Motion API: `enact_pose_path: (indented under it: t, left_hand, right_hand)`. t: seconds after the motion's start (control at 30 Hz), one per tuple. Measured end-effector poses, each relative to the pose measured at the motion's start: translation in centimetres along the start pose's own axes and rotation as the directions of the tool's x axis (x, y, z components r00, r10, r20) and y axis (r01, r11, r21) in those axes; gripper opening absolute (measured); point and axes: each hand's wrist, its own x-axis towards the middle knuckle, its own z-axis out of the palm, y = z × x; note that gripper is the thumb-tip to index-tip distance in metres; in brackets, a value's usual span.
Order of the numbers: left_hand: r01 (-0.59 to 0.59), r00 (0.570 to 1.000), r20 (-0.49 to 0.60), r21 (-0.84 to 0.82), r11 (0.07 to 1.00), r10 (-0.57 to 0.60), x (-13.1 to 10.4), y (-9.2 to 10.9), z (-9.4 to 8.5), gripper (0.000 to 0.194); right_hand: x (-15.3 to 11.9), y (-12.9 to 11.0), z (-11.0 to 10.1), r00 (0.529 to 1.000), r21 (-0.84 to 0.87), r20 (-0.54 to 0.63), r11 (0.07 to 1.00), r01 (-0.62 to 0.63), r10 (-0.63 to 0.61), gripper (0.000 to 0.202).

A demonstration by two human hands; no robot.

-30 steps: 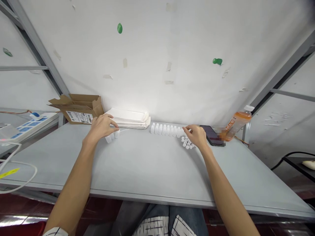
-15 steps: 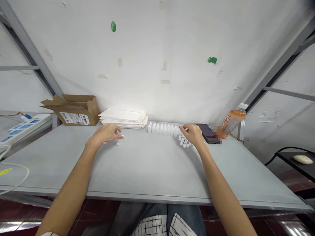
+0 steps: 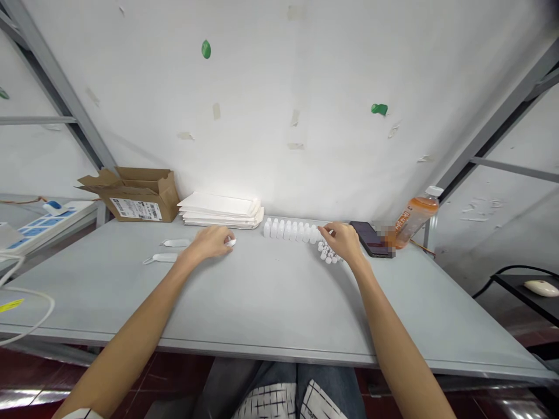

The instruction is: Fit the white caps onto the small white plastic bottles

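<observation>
The left hand (image 3: 213, 242), fingers curled closed, pinches a small white piece (image 3: 231, 242) just above the desk (image 3: 271, 308), with two looped white strips (image 3: 165, 257) lying to its left and a white paper stack (image 3: 218, 210) and open cardboard box (image 3: 144, 201) behind. The right hand (image 3: 343, 240) has thumb and forefinger nearly together at the end of a row of white bottles (image 3: 286, 230), whether gripping one I cannot tell, and partly covers the clustered small white parts (image 3: 327, 254). Just beyond it, a phone (image 3: 370, 237) and a tilted orange drink bottle (image 3: 417, 218) crowd the right side.
</observation>
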Motion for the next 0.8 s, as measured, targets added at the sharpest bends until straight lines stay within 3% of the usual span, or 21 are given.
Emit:
enact_pose_path:
  t: [0.1, 0.2, 0.33, 0.43, 0.53, 0.67, 0.8]
  left_hand:
    - [-0.214, 0.973, -0.123, -0.135, 0.967, 0.198, 0.0, 2.1, 1.1, 0.027]
    - [-0.332, 0.931, -0.254, -0.288, 0.898, 0.263, -0.4, 4.4, 2.8, 0.031]
    - [-0.452, 0.889, -0.278, -0.410, 0.792, 0.363, -1.0, 6.7, 5.2, 0.034]
    - [-0.449, 0.893, -0.289, -0.502, 0.739, 0.346, -0.9, 7.2, 6.2, 0.035]
    - [-0.396, 0.915, -0.313, -0.583, 0.709, 0.254, -0.6, 6.9, 6.3, 0.035]
    - [-0.347, 0.927, -0.341, -0.612, 0.711, 0.159, -0.3, 6.5, 5.8, 0.031]
    - [-0.380, 0.915, -0.362, -0.617, 0.689, 0.179, -0.5, 6.8, 5.6, 0.025]
  right_hand:
    - [0.0, 0.0, 0.1, 0.999, 0.021, -0.048, 1.000, 0.004, -0.003, 0.037]
    - [-0.1, -0.6, 0.3, 0.996, 0.089, -0.083, 0.996, 0.030, -0.023, 0.037]
    - [-0.6, -2.5, 1.0, 0.998, 0.243, 0.008, 0.969, 0.051, -0.055, 0.034]
    - [-1.4, -4.7, 1.7, 0.980, 0.400, 0.167, 0.916, 0.032, -0.106, 0.038]
    - [-2.3, -6.5, 2.5, 0.935, 0.501, 0.305, 0.866, 0.002, -0.179, 0.041]
    - [-3.0, -7.7, 3.6, 0.909, 0.584, 0.384, 0.805, -0.105, -0.161, 0.039]
    - [-3.2, -7.9, 4.3, 0.887, 0.677, 0.447, 0.691, -0.253, -0.113, 0.043]
